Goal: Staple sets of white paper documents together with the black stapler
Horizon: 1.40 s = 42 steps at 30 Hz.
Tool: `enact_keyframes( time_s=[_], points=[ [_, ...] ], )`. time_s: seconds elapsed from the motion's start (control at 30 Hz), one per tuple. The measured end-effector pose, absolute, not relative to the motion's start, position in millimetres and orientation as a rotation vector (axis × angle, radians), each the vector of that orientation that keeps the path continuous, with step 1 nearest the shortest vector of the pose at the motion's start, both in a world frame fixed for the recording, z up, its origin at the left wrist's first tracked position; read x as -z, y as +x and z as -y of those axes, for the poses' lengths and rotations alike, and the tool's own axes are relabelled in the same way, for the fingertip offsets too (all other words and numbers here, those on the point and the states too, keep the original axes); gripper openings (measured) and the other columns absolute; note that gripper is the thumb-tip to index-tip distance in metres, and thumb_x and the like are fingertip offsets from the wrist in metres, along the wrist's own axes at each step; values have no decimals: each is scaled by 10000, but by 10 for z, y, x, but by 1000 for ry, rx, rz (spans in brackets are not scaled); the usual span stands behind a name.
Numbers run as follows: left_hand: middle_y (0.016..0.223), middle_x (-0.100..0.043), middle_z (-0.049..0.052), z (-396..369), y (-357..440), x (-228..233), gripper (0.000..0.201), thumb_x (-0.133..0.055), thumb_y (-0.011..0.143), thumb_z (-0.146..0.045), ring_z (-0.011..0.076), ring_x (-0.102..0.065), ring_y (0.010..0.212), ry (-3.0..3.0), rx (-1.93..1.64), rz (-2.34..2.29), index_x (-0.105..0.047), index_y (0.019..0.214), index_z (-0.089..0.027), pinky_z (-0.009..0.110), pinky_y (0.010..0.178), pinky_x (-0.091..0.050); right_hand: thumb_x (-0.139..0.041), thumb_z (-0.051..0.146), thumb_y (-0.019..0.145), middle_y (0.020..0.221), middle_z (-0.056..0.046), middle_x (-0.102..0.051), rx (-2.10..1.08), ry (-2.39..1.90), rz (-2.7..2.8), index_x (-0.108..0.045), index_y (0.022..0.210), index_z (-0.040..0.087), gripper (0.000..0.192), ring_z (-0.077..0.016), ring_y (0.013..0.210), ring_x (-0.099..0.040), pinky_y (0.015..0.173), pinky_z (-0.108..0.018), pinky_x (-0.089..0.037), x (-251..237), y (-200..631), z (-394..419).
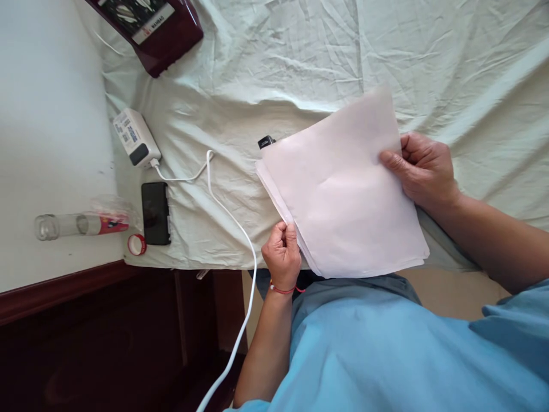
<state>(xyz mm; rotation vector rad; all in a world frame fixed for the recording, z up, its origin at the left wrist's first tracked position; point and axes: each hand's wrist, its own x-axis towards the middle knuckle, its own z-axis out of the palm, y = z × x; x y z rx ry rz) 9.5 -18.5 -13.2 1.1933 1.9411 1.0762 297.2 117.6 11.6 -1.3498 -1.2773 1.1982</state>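
A stack of white paper sheets [343,194] is held up over the near edge of the cloth-covered table. My left hand [283,254] is closed on the stack's left edge, thumb on top, where the layers of several sheets show. At the right edge, my right hand [424,169] pinches the paper with the thumb on its face and the fingers behind. The upper right corner of the top sheet looks blurred. A small black object [266,141] pokes out behind the upper left corner; most of it is hidden.
A white power bank [136,137] lies at left, its white cable [234,220] running down past my left arm. Nearby are a black phone [155,213], a red tape roll [136,244] and a clear glass bottle [64,225]. A dark maroon box [167,40] stands at the upper left.
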Motion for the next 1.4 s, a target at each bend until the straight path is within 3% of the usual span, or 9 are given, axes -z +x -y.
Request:
enact_keyframes(
  time_s=[0.17, 0.3, 0.5, 0.8, 1.0, 1.23, 1.4],
  points=[
    [690, -703, -7, 165, 121, 104, 454, -707, 1032, -639, 149, -636, 611, 1218, -1079, -1877, -787, 1022, -192, 252, 622, -496, -940, 819, 747, 649, 28, -502, -1216, -1319, 1233, -598, 757, 228, 683, -94, 569, -365, 494, -320, -223, -100, 2965, -1183],
    [616, -605, -38, 156, 134, 82, 441, -696, 1044, -614, 122, -534, 557, 1255, -1098, -1913, -731, 886, -204, 239, 574, -436, -912, 821, 787, 654, 28, -500, -1157, -1311, 1292, -615, 790, 241, 651, -105, 570, -370, 494, -306, -243, -7, 2977, -1201],
    [593, -498, -67, 135, 130, 60, 508, -691, 1015, -697, 113, -439, 517, 1176, -1090, -1931, -691, 843, -218, 251, 545, -407, -924, 781, 807, 751, 1, -556, -1054, -1292, 1295, -643, 828, 261, 591, -146, 667, -485, 575, -316, -403, 87, 2997, -1227],
    [609, -512, -62, 128, 119, 70, 481, -732, 988, -674, 119, -466, 547, 1111, -1146, -1922, -710, 852, -214, 254, 595, -450, -858, 825, 849, 665, -7, -522, -968, -1356, 1406, -643, 737, 244, 629, -134, 610, -391, 554, -336, -287, 69, 3042, -1217],
    [631, -536, -49, 141, 118, 78, 503, -701, 995, -700, 135, -531, 582, 1108, -1124, -1932, -700, 860, -216, 256, 609, -477, -807, 830, 897, 667, -15, -540, -929, -1345, 1473, -662, 732, 244, 626, -148, 629, -425, 577, -352, -314, 63, 3046, -1221],
    [644, -597, -27, 175, 106, 131, 497, -633, 1057, -687, 161, -598, 635, 1219, -1078, -1984, -740, 929, -219, 268, 633, -487, -848, 676, 946, 670, -9, -530, -947, -1370, 1464, -661, 730, 240, 521, -147, 633, -417, 572, -343, -321, 36, 3042, -1213],
    [632, -584, -30, 189, 104, 139, 500, -581, 1095, -670, 155, -571, 616, 1281, -1035, -1991, -732, 929, -224, 268, 620, -462, -841, 662, 954, 676, -12, -536, -954, -1398, 1473, -664, 736, 244, 504, -153, 643, -427, 578, -347, -330, 7, 3030, -1207]
  ],
)
